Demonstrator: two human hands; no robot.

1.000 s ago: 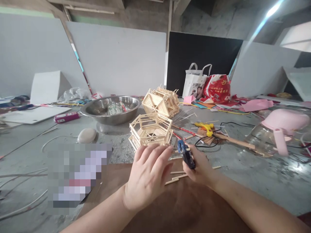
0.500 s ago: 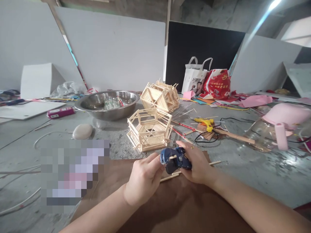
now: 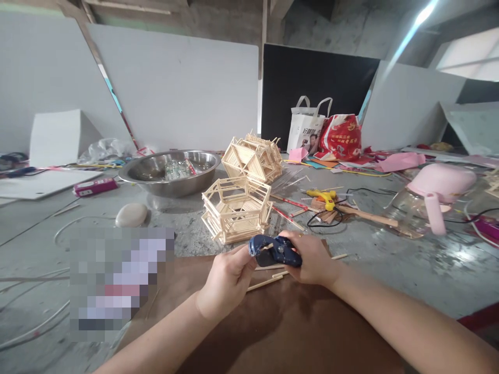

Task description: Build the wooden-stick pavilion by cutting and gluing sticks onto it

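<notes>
My right hand (image 3: 312, 258) is wrapped round a dark blue tool (image 3: 286, 252), held above a brown sheet (image 3: 288, 322). My left hand (image 3: 230, 278) is closed at the tool's left end, fingers pinched; what they pinch is mostly hidden, though a bit of light stick (image 3: 268, 246) shows at the tool's head. Several thin wooden sticks (image 3: 265, 283) lie on the sheet below the tool. Just beyond my hands stands an open six-sided stick frame (image 3: 237, 210), and behind it a second, fuller stick structure (image 3: 251, 158).
A metal basin (image 3: 171, 187) holding clear items is at the back left, with a white stone-like object (image 3: 131, 214) before it. On the right are a yellow glue gun (image 3: 325, 199) with its cord and a pink-lidded jug (image 3: 438, 192). Bags (image 3: 341, 137) stand at the back.
The view has shifted slightly. Both hands and the blue tool sit a little further left in view, and the tool is tilted a bit differently. The grip of both hands looks the same.
</notes>
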